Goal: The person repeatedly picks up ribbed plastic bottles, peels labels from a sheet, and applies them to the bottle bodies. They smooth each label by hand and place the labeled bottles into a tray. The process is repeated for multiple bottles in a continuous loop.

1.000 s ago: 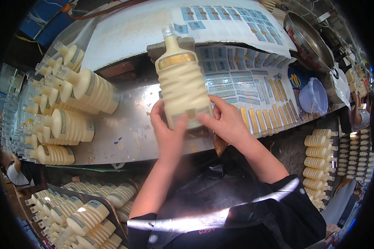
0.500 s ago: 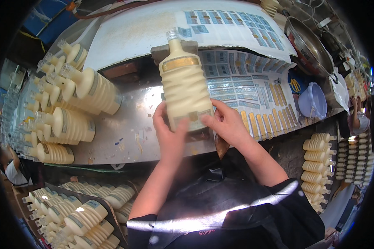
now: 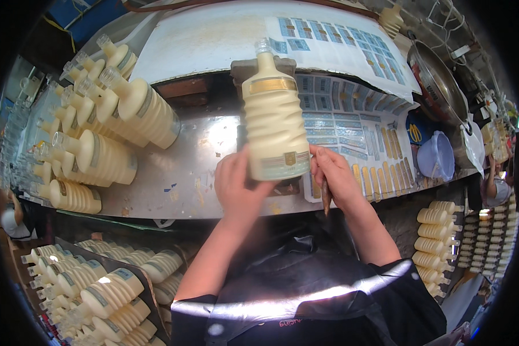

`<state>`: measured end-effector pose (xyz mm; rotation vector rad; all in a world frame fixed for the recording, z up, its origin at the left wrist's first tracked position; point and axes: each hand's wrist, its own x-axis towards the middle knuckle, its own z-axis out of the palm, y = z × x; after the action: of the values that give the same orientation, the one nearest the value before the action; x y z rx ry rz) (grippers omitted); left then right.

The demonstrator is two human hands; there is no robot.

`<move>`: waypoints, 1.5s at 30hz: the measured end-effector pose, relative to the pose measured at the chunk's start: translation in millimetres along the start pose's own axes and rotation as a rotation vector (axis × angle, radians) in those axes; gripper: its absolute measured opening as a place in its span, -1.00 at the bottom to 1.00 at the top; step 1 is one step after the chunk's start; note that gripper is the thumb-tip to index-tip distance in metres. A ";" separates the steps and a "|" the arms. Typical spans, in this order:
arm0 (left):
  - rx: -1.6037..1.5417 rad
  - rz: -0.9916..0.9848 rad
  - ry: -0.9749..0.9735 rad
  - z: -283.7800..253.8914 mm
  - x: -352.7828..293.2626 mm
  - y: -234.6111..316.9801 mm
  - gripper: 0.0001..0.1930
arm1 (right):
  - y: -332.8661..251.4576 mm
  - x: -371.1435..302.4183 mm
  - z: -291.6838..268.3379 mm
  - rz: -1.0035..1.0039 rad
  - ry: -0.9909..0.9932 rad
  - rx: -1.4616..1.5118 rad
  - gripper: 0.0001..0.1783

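nearest, below a black apron-like garment's upper folds (image 3: 271, 259), the lap is dark. just past it, the left hand (image 3: 234, 181) is cupped on the lower left corner of a cream ribbed bottle with a clear neck and a gold shoulder band (image 3: 275, 130), thumb along its base — likely to steady that end. the right hand (image 3: 337, 176) is curled, pinching a thin brown pointed piece (image 3: 326, 199), its fingertips at the bottle's lower right edge; whether they press on it i cannot tell.

the bottle lies between the hands over a bare metal table (image 3: 155, 173), its neck over a rough grey block (image 3: 245, 70), which seems to prop that end and present the banded face upward. narrow gold strips (image 3: 367, 179) and pale blue labels (image 3: 352, 142) lie right of it, probably for easy reach. similar cream bottles (image 3: 150, 112) crowd the left side — perhaps out of the elbows' way. farther off is a white board (image 3: 213, 43).
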<state>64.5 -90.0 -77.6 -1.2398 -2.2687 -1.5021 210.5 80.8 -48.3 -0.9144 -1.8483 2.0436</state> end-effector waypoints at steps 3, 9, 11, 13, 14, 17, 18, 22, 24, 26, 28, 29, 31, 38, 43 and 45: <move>0.049 0.046 0.026 -4.7 5.7 10.3 -0.21 | 7.9 3.9 -0.5 0.064 0.002 0.041 -0.44; 0.047 0.060 0.046 -3.0 4.3 11.5 -0.19 | 1.5 1.2 4.4 0.055 0.017 0.060 -0.47; 0.057 0.038 0.049 1.3 -1.0 3.8 -0.19 | 3.8 0.6 1.2 0.008 -0.002 0.017 -0.46; 0.057 0.019 0.013 1.2 -3.3 -0.5 -0.19 | 3.6 -2.0 -1.1 -0.008 -0.019 -0.001 -0.46; 0.051 0.010 -0.019 -1.7 -3.3 -2.7 -0.20 | -1.1 -4.1 0.0 -0.002 -0.030 -0.001 -0.46; -0.053 -0.114 -0.097 -4.9 -3.3 -3.3 -0.22 | -19.2 -9.9 3.7 0.011 -0.063 0.030 -0.51; -0.094 -0.175 -0.122 -7.8 -4.2 -3.2 -0.23 | -20.7 -9.9 3.7 -0.010 -0.085 0.036 -0.51; -0.232 -0.297 -0.166 -6.7 -8.3 -10.4 -0.22 | -25.5 -10.7 2.1 -0.052 -0.132 0.077 -0.48; -0.214 -0.290 -0.174 -5.3 -9.1 -10.2 -0.22 | -23.4 -10.8 0.9 -0.054 -0.118 0.064 -0.48; -0.202 -0.271 -0.184 -4.7 -7.2 -7.7 -0.24 | -18.8 -9.8 -1.0 -0.055 -0.099 0.060 -0.48; -0.188 -0.246 -0.190 -7.2 -7.1 -2.2 -0.26 | -14.4 -8.0 -0.3 -0.047 -0.086 0.055 -0.48; -0.231 -0.231 -0.190 -8.2 -7.1 -2.2 -0.29 | -12.8 -7.2 -0.4 -0.043 -0.076 0.045 -0.48; -0.315 -0.206 -0.187 -10.6 -5.6 -3.3 -0.35 | -8.5 -3.7 0.9 -0.051 -0.062 0.021 -0.47; -0.751 -0.543 -0.036 13.5 -8.7 1.3 -0.54 | -2.8 4.1 9.2 -0.072 -0.047 -0.040 -0.41; -0.814 -0.545 -0.021 15.1 -9.2 2.1 -0.58 | -6.7 2.2 11.5 -0.038 -0.016 -0.073 -0.44; -0.840 -0.537 -0.014 15.8 -8.9 3.0 -0.58 | -3.7 2.7 13.1 -0.054 -0.012 -0.042 -0.44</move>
<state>77.0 -81.5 -88.0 -0.7518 -2.1176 -2.8306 199.9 72.3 -45.5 -0.8554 -1.9077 1.9899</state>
